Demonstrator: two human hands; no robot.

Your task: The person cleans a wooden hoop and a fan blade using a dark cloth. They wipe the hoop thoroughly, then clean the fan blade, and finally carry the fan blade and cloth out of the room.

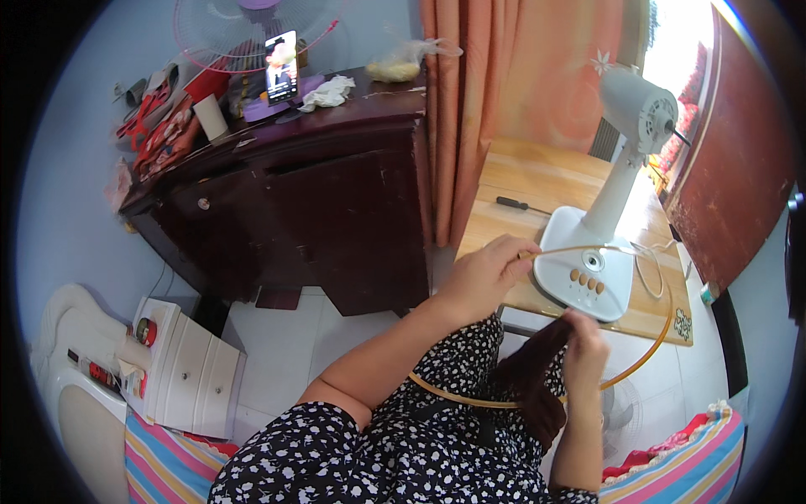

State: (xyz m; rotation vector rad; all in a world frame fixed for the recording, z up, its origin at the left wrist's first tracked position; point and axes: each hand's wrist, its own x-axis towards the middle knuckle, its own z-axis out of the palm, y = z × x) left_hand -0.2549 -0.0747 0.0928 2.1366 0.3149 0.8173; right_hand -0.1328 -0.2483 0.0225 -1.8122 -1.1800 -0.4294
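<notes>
My left hand (500,268) grips a thin yellow plastic ring (658,340) at its upper left; the large hoop hangs over my lap and the table's near edge. My right hand (582,340) pinches a dark brown cloth (535,378), which drapes down across the lower part of the ring. Beyond both hands, a white table fan's body (614,189) stands upright on the wooden table, its motor shaft bare, without blades or guard. On its base (585,264) are a round knob and several tan buttons. A screwdriver (519,204) lies left of the base.
The wooden table (504,170) stands ahead. A dark wooden cabinet (352,227) at the left holds a lit phone (281,66), a purple fan, crumpled tissue and cloths. A round fan guard (620,409) is on the floor at the right. A white drawer unit (189,372) stands lower left.
</notes>
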